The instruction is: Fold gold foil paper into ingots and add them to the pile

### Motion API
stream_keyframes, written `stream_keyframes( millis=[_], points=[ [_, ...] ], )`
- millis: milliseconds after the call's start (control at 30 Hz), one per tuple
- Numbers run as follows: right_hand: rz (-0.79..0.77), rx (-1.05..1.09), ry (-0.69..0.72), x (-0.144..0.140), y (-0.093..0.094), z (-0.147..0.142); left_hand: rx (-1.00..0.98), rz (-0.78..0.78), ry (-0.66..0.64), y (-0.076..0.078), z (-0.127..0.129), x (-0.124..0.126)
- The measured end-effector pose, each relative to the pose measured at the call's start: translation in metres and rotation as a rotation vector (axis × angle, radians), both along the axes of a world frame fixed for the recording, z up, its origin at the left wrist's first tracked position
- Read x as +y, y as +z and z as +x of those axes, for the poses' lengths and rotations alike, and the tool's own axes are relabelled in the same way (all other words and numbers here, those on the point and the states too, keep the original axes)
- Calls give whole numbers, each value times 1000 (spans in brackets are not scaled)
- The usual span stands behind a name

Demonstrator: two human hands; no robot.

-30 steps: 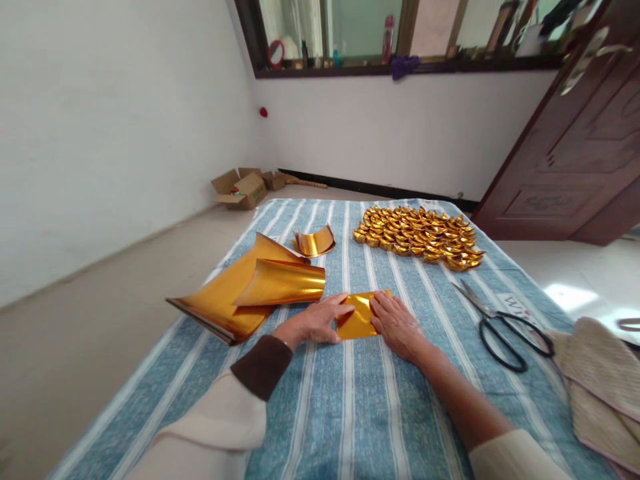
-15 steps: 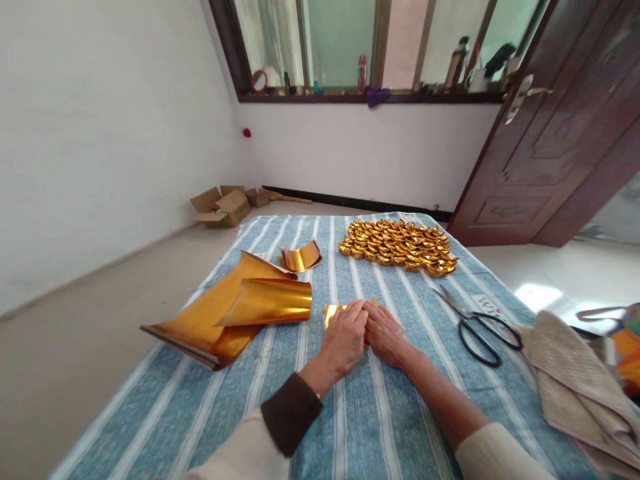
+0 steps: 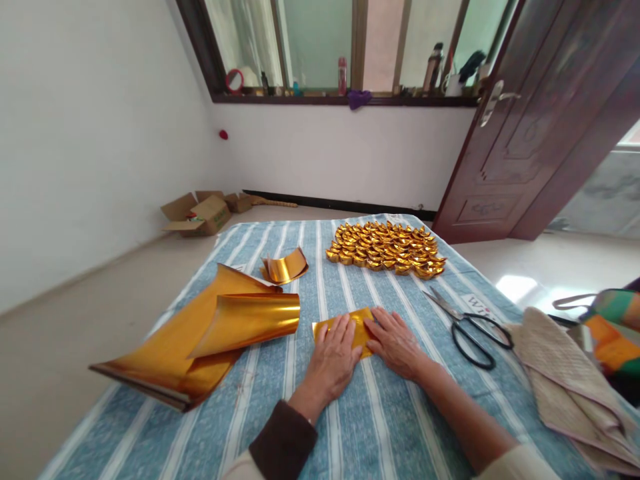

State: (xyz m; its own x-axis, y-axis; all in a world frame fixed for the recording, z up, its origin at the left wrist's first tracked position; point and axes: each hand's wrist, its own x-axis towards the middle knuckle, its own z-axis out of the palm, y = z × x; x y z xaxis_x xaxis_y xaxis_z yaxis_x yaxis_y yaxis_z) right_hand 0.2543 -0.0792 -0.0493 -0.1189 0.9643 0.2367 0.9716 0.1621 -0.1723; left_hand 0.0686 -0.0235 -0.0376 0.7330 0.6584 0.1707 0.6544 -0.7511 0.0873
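A small rectangle of gold foil paper (image 3: 361, 328) lies flat on the striped cloth in front of me. My left hand (image 3: 334, 357) rests on its left part with the fingers stretched out over it. At the paper's right edge my right hand (image 3: 395, 341) lies with its fingers spread, the tips touching the paper. Parts of the paper are hidden under both hands. Left of them are large curled gold sheets (image 3: 260, 323), and behind these a small stack of curled gold pieces (image 3: 287, 268). Many folded gold paper ingots (image 3: 385, 248) stand in rows farther back.
Black-handled scissors (image 3: 465, 323) lie to the right on the blue-and-white striped tablecloth (image 3: 270, 427). Beside them is a folded beige cloth (image 3: 560, 380). An open cardboard box (image 3: 200, 213) sits on the floor at the back left, and a brown door (image 3: 505, 147) stands at the right.
My hands have moved apart and flattened out, and more of the gold paper between them shows. The whole view has shifted slightly to the right.
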Motion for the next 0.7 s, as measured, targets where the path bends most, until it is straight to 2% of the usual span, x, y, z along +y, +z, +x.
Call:
stream_keyframes(
  millis=[100, 200, 300, 400, 533, 700],
  points=[
    [41, -83, -95, -15, 1, 23, 2, 48, -3, -4, -1, 0],
    [112, -142, -241, -30, 13, 42, -26, 92, -6, -8, -2, 2],
    [87, -187, -524, -44, 29, 58, -54, 135, -14, -11, -4, 4],
    [-68, -239, -811, -56, 38, 69, -75, 164, -33, -14, -5, 6],
    [-199, -179, -899, -64, 39, 78, -105, 176, -58, -17, -7, 8],
    [-170, -207, -1009, -62, 42, 81, -133, 172, -77, -19, -8, 10]
  ],
)
